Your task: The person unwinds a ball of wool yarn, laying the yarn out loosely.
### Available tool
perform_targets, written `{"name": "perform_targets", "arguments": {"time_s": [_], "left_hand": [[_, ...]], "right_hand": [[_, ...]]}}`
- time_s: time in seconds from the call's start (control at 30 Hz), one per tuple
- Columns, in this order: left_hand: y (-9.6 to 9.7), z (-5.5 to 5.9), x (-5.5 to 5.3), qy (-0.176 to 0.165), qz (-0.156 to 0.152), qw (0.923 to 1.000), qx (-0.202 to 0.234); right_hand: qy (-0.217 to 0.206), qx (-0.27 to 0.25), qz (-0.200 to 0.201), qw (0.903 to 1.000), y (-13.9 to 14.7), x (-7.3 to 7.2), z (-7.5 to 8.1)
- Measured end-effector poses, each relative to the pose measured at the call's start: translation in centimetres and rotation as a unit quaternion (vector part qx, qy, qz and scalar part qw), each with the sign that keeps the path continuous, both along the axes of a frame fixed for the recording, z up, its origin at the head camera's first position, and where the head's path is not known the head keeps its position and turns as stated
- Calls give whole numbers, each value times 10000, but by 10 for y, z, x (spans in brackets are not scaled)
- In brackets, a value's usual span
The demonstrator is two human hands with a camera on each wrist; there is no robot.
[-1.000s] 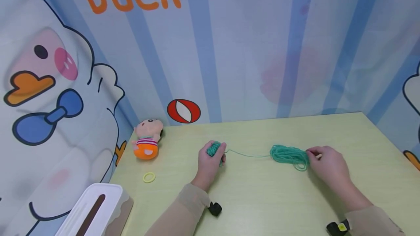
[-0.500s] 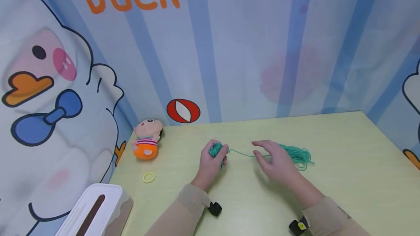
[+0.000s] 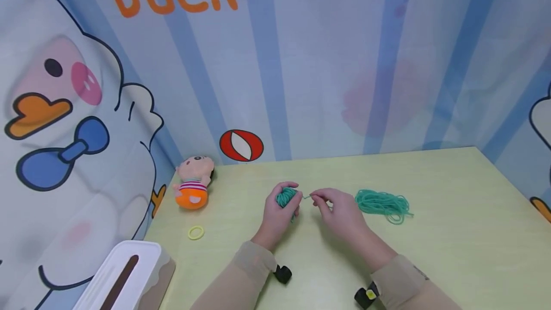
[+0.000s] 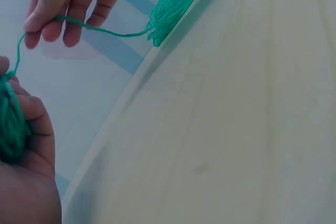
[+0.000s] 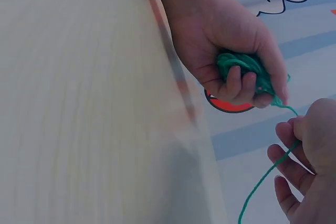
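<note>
My left hand grips a small wound ball of green yarn, its fingers curled round it. Close by on the right, my right hand pinches the yarn strand between thumb and forefinger. In the right wrist view the ball sits in the left palm, and the strand runs from it through the right fingertips. A loose skein of green yarn lies on the table behind the right hand. The left wrist view shows the strand leading from the pinching fingers to that skein.
A plush doll in orange shorts sits at the table's back left corner. Before it lies a yellow ring. A white box with a slot stands at the left edge. A printed duck curtain hangs behind the table.
My right hand has left the skein's right end, moved left and now pinches the strand near the ball. The left hand keeps its grip almost in place.
</note>
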State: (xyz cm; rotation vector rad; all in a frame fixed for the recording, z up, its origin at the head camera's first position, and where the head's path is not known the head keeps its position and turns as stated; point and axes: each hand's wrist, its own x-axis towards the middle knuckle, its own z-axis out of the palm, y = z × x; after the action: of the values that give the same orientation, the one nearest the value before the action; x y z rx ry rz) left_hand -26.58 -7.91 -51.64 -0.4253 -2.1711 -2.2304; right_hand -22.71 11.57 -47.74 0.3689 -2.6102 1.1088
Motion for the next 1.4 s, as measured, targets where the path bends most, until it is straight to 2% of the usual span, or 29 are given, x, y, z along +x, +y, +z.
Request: {"name": "perform_targets", "arguments": {"time_s": [0.3,0.63,0.73,1.03,1.2,1.4], "left_hand": [[-1,-1,1,77,-62,9999,66],[-3,-4,-1,-105,-187,9991,365],[-3,-4,-1,-84,-135,9990,409],[-2,-3,-1,40,171,9998,12],[0,-5,-3,-117,375,9990,-214],[1,-5,-4,-203,183,9996,-30]], "right_hand": [[534,-357,-345,9973,36,1,17],[931,-770,-927,9883,77,5,22],[912,-800,-1106,9864,89,9,22],[775,-855,-1616,9801,127,15,12],[684,-758,-1919,9761,147,22,7],[305,-426,-2087,9766,168,26,2]]}}
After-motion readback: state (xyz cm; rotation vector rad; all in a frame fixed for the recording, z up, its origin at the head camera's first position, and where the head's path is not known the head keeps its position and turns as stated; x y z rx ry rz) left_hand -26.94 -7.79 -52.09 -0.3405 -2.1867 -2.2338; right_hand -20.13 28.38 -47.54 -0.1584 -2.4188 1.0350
